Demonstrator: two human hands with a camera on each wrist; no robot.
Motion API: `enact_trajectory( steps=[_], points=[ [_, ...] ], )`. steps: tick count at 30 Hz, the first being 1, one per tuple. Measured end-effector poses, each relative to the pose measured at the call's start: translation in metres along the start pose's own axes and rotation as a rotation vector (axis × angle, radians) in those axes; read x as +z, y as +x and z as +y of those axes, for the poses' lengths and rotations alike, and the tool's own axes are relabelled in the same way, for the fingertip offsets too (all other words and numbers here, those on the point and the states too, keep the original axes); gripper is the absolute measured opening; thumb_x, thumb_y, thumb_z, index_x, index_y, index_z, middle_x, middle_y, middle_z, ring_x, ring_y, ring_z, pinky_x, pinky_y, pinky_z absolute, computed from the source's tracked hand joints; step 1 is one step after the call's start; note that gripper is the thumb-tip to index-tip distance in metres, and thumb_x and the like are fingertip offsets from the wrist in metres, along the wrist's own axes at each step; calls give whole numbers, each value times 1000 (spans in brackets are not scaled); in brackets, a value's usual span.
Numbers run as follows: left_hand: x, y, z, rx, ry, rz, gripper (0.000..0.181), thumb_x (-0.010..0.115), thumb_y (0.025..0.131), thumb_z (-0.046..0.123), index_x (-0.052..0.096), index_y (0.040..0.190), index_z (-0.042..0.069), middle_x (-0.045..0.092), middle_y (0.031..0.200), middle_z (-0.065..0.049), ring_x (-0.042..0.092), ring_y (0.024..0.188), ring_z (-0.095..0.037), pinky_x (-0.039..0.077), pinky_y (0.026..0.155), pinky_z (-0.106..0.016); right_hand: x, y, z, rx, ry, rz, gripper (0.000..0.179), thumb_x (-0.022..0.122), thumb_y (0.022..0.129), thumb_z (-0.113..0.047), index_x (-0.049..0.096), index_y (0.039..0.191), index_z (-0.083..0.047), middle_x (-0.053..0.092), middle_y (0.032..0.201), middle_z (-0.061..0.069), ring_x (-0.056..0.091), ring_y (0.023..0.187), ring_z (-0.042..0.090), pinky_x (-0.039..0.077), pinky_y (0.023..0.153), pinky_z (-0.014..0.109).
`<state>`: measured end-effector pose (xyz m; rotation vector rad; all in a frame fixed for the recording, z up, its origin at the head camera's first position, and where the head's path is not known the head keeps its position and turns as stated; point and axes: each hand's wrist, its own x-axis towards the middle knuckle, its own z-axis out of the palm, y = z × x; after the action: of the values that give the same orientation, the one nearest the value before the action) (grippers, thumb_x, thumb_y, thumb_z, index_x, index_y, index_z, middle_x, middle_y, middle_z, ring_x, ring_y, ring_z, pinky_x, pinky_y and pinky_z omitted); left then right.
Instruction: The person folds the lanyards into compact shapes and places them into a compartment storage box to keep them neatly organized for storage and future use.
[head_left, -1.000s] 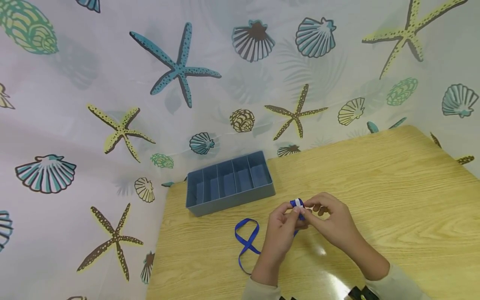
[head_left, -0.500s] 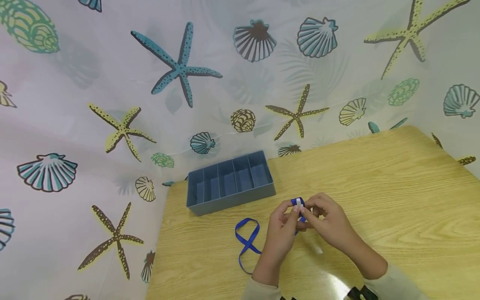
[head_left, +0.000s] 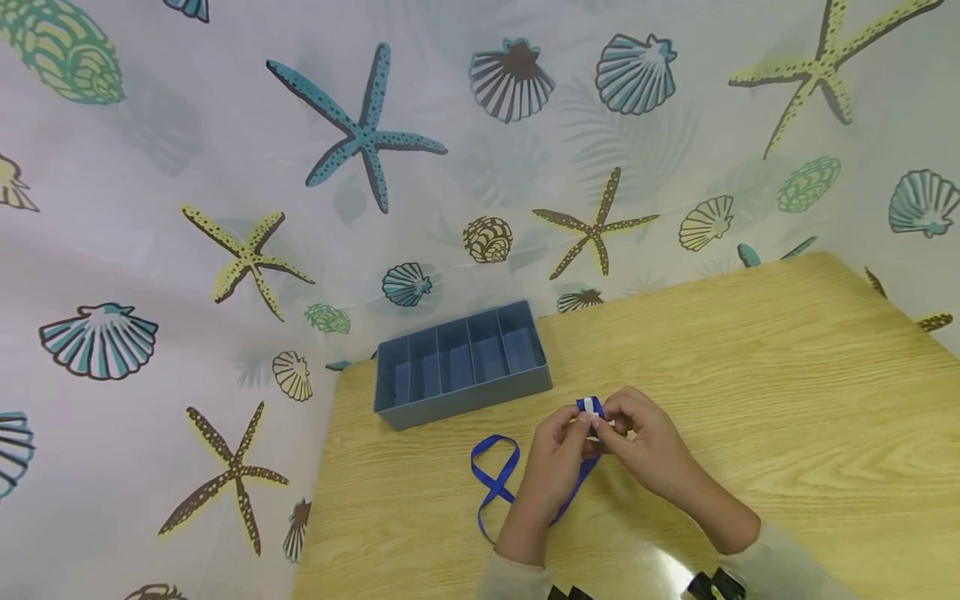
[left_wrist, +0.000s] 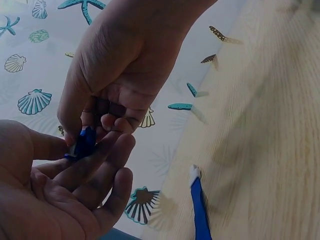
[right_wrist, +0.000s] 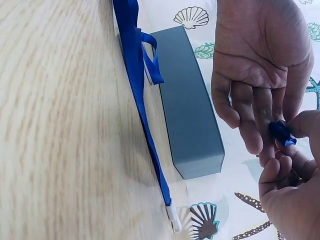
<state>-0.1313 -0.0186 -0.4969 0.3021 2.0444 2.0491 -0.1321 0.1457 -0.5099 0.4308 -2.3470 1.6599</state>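
A blue lanyard (head_left: pixel 496 485) lies partly on the table in a crossed loop. Part of it is wound into a small bundle with a white band (head_left: pixel 588 406) around it, held between both hands. My left hand (head_left: pixel 552 460) pinches the bundle from the left with thumb and fingers. From the right, my right hand (head_left: pixel 647 435) pinches the same bundle, its thumb close to the left thumb. A length of blue strap (right_wrist: pixel 136 75) runs below the hands and ends in a white clip (right_wrist: pixel 173 218). Fingers hide much of the bundle.
A grey-blue tray (head_left: pixel 461 403) with several compartments stands behind the hands, at the left back of the wooden table (head_left: pixel 780 400). Past the table's far edge hangs a white curtain (head_left: pixel 442 50) printed with shells and starfish.
Both hands have shifted slightly left with the bundle, and the right hand has turned a little. More of the strap now shows between the forearms.
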Motion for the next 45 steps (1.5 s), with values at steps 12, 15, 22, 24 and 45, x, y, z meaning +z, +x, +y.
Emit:
enact_trajectory(
  steps=[12,15,22,24,45],
  points=[
    [-27,5,-1,-13,116,-72,33,51,114,31,72,129,11,77,120,-12,78,106,-32,60,101,-47,5,6,4,25,14,-37,12,71,103,-10,67,92,-13,57,90,0,50,79,11,46,66,24],
    [-39,5,-1,-23,164,-79,36,52,114,34,68,138,13,77,121,-10,77,107,-31,58,104,-49,6,9,5,46,28,-48,11,70,104,-10,67,93,-12,57,91,1,50,79,12,46,66,24],
    [-78,8,1,25,349,80,40,57,111,37,61,146,18,76,124,-7,72,115,-22,54,106,-49,7,16,7,65,35,-47,10,70,103,-11,66,94,-12,55,86,1,49,74,12,44,62,24],
    [-93,9,2,59,410,170,42,60,110,39,61,146,19,73,129,-6,69,119,-23,55,105,-49,8,17,8,61,45,-48,11,71,103,-11,66,93,-11,54,85,1,48,74,12,44,62,24],
    [-216,34,-31,-96,987,705,149,74,64,95,17,170,6,13,174,-28,14,161,-49,18,127,-70,9,22,11,108,98,-79,11,68,105,-13,66,96,-8,55,88,5,47,73,12,43,61,23]
  ],
)
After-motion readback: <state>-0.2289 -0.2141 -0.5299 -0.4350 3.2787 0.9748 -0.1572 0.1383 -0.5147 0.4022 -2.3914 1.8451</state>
